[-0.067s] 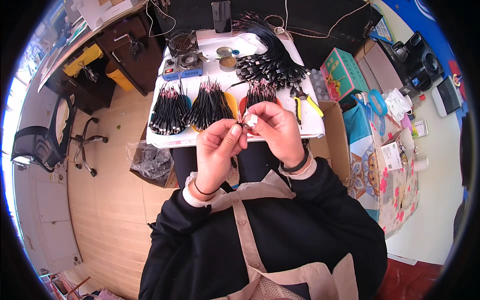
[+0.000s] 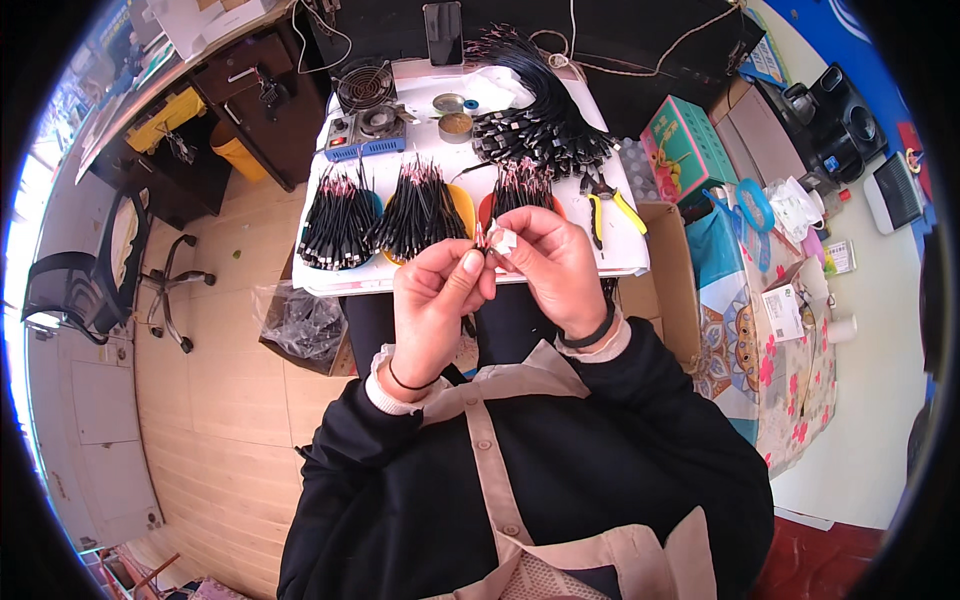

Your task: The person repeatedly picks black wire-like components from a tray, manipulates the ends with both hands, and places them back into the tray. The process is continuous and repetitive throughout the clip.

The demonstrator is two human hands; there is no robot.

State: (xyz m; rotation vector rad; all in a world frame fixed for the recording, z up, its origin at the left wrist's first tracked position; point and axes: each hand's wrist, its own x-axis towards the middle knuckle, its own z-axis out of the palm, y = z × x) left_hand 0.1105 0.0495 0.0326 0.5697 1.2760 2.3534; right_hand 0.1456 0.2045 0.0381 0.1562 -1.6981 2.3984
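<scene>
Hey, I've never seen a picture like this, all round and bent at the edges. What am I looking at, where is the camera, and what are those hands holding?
There is no machine here: these are a person's two bare hands. The camera sits on the person's head and looks down, and its very wide lens bends straight lines near the rim. The dark sleeves come up from the bottom.

The left hand and right hand meet in the middle, and their fingers pinch a small thin piece with a white bit on it; it is too small to tell more.

Beyond them is a white work table. On it lie three bundles of short black wires in shallow dishes, a bigger heap of black cables, yellow-handled pliers, a small round fan and a little tin. A cardboard box stands to the right.
</scene>
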